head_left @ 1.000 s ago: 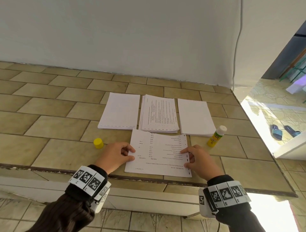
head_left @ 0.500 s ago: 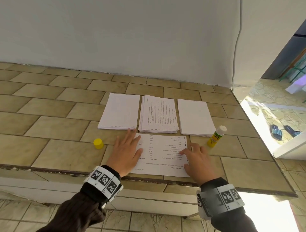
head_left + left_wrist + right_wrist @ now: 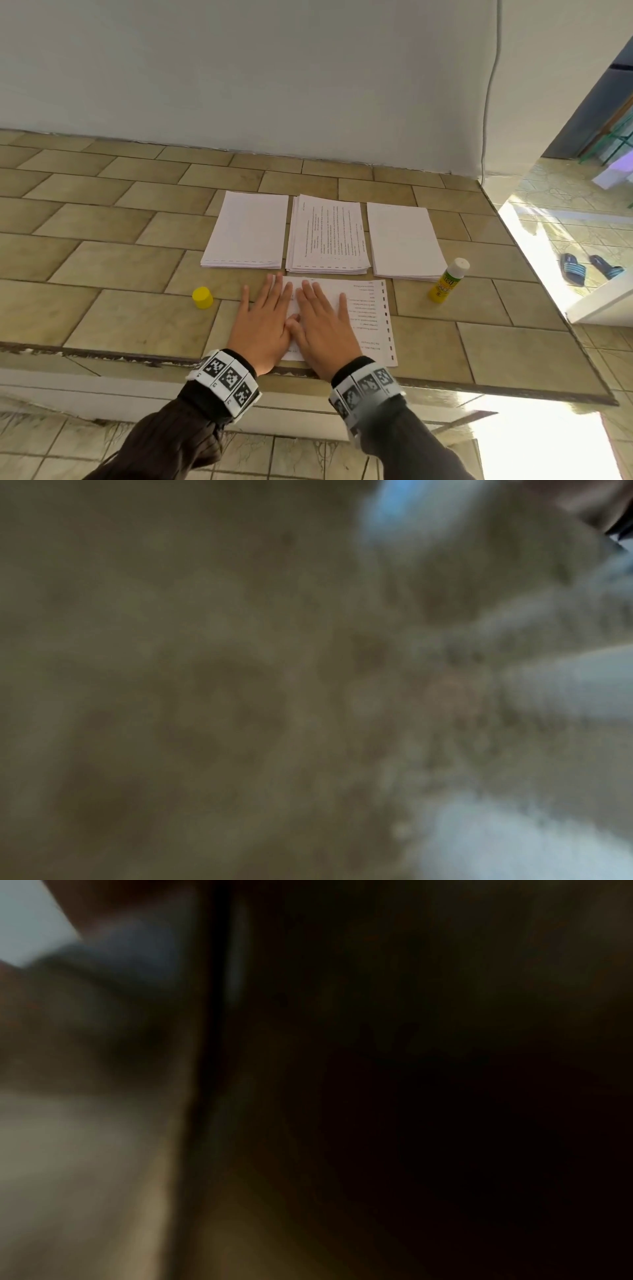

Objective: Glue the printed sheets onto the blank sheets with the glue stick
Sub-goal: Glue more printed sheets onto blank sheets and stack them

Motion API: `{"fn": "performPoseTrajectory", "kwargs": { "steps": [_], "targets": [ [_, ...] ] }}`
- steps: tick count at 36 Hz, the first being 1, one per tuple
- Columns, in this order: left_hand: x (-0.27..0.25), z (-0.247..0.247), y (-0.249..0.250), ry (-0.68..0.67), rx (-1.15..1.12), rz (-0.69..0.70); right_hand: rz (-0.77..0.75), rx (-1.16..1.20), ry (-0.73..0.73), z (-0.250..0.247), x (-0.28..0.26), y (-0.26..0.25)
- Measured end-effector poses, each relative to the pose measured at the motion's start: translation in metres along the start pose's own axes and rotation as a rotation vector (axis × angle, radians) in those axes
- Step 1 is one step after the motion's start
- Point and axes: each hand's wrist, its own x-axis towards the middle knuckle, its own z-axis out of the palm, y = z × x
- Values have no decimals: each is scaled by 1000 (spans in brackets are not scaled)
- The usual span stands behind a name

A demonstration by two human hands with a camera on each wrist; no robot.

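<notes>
Counter: glazed beige tile, faintly glossy, worn front edge. Printed sheet and stacks: matt white paper. Glue stick and cap: smooth plastic. Sleeves: ribbed knit cloth.

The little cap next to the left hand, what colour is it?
Yellow. The cap shows best in the head view.

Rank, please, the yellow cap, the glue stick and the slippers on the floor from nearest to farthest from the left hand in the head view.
Measured from the left hand:
1. Yellow cap, just to its left on the counter.
2. Glue stick, upright on the counter, off to the right beyond the right hand.
3. Slippers, far right, on the floor past the counter's edge.
</notes>
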Motion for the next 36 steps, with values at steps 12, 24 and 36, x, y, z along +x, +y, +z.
{"fn": "performPoseTrajectory", "kwargs": {
  "steps": [12,24,36],
  "targets": [
    [-1,-5,1,-34,-8,-6,229,-99,68,-5,-22,82],
    [1,-7,3,-30,-4,-34,153,-132,104,-5,-16,36],
    [-1,-6,3,-26,-9,-35,190,-116,73,-4,-12,60]
  ]
}}
